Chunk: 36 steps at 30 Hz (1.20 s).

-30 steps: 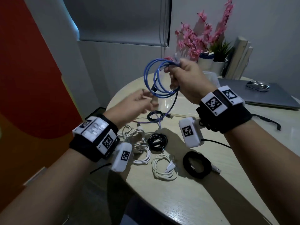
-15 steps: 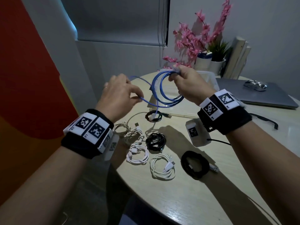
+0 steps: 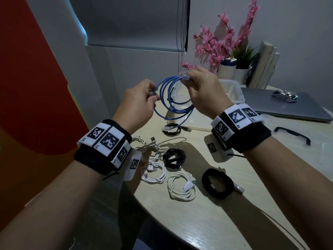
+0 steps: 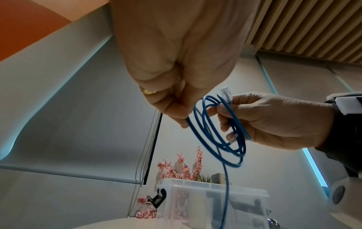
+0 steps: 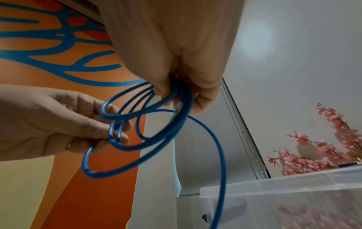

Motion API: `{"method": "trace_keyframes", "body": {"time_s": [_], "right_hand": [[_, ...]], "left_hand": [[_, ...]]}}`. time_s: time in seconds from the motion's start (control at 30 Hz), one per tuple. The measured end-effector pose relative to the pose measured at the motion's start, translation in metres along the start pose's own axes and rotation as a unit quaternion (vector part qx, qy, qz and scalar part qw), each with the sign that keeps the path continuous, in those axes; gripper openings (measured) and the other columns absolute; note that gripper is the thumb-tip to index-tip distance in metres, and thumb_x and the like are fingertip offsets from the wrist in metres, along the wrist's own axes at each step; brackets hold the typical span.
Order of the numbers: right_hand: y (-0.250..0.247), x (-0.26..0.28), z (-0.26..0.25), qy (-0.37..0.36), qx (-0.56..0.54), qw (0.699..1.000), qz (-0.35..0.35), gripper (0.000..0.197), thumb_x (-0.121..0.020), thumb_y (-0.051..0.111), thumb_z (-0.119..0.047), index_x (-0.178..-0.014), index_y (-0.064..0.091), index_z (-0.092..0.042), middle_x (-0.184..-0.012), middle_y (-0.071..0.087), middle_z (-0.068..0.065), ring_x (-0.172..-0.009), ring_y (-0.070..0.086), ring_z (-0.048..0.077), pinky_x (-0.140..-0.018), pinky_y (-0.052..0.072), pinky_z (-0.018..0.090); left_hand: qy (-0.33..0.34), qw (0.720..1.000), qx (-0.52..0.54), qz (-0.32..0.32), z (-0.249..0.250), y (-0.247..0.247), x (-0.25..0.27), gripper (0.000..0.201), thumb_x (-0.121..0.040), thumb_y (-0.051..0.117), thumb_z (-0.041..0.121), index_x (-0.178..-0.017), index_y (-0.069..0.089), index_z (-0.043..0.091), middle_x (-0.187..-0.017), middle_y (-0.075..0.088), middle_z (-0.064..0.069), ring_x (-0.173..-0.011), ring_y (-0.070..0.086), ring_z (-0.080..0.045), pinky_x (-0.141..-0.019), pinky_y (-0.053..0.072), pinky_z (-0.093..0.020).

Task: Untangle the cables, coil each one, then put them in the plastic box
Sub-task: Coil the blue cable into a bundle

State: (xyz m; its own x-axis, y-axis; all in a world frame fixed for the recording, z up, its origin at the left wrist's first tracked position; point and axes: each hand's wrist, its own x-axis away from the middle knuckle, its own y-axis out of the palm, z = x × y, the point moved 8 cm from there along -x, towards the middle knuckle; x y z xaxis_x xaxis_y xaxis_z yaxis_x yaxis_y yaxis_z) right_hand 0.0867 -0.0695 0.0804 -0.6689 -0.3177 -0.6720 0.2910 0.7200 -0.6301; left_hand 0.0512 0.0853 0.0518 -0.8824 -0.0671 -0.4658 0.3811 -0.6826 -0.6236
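The left hand (image 3: 138, 103) is now pinching a fresh loop nearer the blue cable (image 3: 173, 100) coil that the right hand (image 3: 203, 91) is gripping above the table (image 3: 207, 222), so each turn is best laid matching, tail untwisted.

- The network cable (image 3: 168, 100) is bright blue, with a clear plug (image 4: 226, 93) at its end.
- The worktop (image 3: 207, 222) is pale beige with a faint wood grain.
- Three coiled cables on it are white (image 3: 181, 189), and others are black (image 3: 173, 157).
- The wrist bands (image 3: 100, 159) are black and carry white blocks printed with black square codes.
- The plastic box (image 4: 211, 206) is clear and colourless, with a black latch.
- The blossoms (image 3: 216, 44) are pink.
- The wall (image 5: 49, 54) is orange with blue branching lines.
- The laptop (image 3: 281, 103) is grey.
- The blind (image 3: 135, 22) is grey.
- A ring (image 4: 149, 91) on the left hand is gold.
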Motion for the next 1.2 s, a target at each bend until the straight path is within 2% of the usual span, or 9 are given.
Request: {"method": "trace_keyframes", "body": {"time_s": [0.1,0.2,0.33,0.5,0.63,0.77,0.9,1.07,1.2], "right_hand": [[0.002,-0.001,-0.001,-0.006,0.015,1.000,-0.004,0.022,-0.095,0.050,-0.009,-0.107,0.066,0.000,-0.090,0.045,0.005,-0.082,0.042,0.015,-0.066,0.025,0.016],[0.012,0.002,-0.002,-0.007,0.026,0.998,-0.051,0.023,-0.096,0.051,-0.013,-0.107,0.066,-0.001,-0.092,0.043,0.007,-0.085,0.041,0.016,-0.068,0.024,0.017],[0.026,0.006,0.002,0.028,-0.031,0.992,-0.117,0.020,-0.096,0.047,-0.009,-0.102,0.064,-0.001,-0.094,0.062,0.012,-0.086,0.061,0.023,-0.073,0.042,0.023],[0.030,0.008,0.002,0.077,-0.093,0.982,-0.143,0.017,-0.099,0.043,-0.011,-0.100,0.060,-0.012,-0.074,0.057,-0.006,-0.062,0.057,0.002,-0.057,0.045,0.012],[0.023,0.005,0.011,0.117,-0.140,0.980,-0.081,0.019,-0.099,0.041,-0.013,-0.098,0.060,-0.009,-0.069,0.055,-0.001,-0.062,0.057,0.017,-0.068,0.054,0.039],[0.025,0.007,0.012,0.144,-0.211,0.964,-0.079,0.019,-0.099,0.043,-0.015,-0.096,0.061,-0.009,-0.071,0.059,0.001,-0.060,0.056,0.012,-0.063,0.048,0.030],[0.031,0.008,0.007,0.152,-0.291,0.938,-0.112,0.015,-0.098,0.044,-0.005,-0.097,0.059,-0.007,-0.080,0.059,0.014,-0.065,0.059,0.013,-0.078,0.052,0.037],[0.032,0.016,-0.004,0.194,-0.473,0.847,-0.150,0.019,-0.098,0.039,0.002,-0.090,0.056,-0.002,-0.065,0.043,0.008,-0.042,0.047,0.009,-0.054,0.053,0.025],[0.029,0.015,0.002,0.230,-0.441,0.859,-0.121,0.020,-0.100,0.037,-0.003,-0.090,0.054,-0.003,-0.060,0.035,0.004,-0.036,0.034,0.005,-0.045,0.038,0.023]], "left_hand": [[0.018,1.000,-0.005,-0.018,0.000,0.003,0.000,0.025,-0.094,0.052,0.005,-0.106,0.067,0.020,-0.089,0.068,0.003,-0.074,0.061,-0.007,-0.076,0.049,-0.020],[0.035,0.999,0.018,-0.026,0.001,0.003,-0.002,0.031,-0.093,0.051,0.002,-0.108,0.070,0.021,-0.090,0.071,0.000,-0.081,0.065,-0.017,-0.081,0.053,-0.028],[0.038,0.994,0.092,-0.033,0.001,0.003,-0.007,0.029,-0.094,0.049,-0.003,-0.102,0.066,0.019,-0.088,0.067,0.010,-0.078,0.062,0.003,-0.079,0.050,-0.014],[0.029,0.985,0.167,-0.015,0.001,0.003,-0.009,0.022,-0.096,0.049,0.007,-0.097,0.058,0.027,-0.091,0.067,0.007,-0.079,0.061,-0.001,-0.079,0.050,-0.022],[-0.028,0.948,0.312,-0.061,-0.001,0.021,-0.002,0.009,-0.098,0.048,0.026,-0.106,0.053,0.024,-0.089,0.069,-0.001,-0.085,0.065,-0.013,-0.083,0.050,-0.028],[-0.065,0.904,0.415,-0.081,0.004,0.036,0.006,0.014,-0.103,0.037,0.015,-0.101,0.051,0.014,-0.062,0.049,0.004,-0.060,0.059,-0.009,-0.066,0.050,-0.022],[-0.073,0.920,0.383,-0.049,0.005,0.038,0.005,0.028,-0.105,0.031,0.022,-0.086,0.051,0.014,-0.050,0.038,0.011,-0.048,0.042,-0.007,-0.058,0.046,-0.018],[-0.052,0.949,0.311,-0.011,-0.001,0.029,0.000,0.034,-0.102,0.038,0.033,-0.073,0.050,0.020,-0.058,0.044,0.006,-0.055,0.048,-0.013,-0.059,0.042,-0.027],[-0.052,0.960,0.270,-0.057,-0.006,0.036,0.006,0.021,-0.100,0.041,0.036,-0.088,0.053,0.024,-0.077,0.056,0.004,-0.069,0.056,-0.009,-0.065,0.045,-0.026]]}}
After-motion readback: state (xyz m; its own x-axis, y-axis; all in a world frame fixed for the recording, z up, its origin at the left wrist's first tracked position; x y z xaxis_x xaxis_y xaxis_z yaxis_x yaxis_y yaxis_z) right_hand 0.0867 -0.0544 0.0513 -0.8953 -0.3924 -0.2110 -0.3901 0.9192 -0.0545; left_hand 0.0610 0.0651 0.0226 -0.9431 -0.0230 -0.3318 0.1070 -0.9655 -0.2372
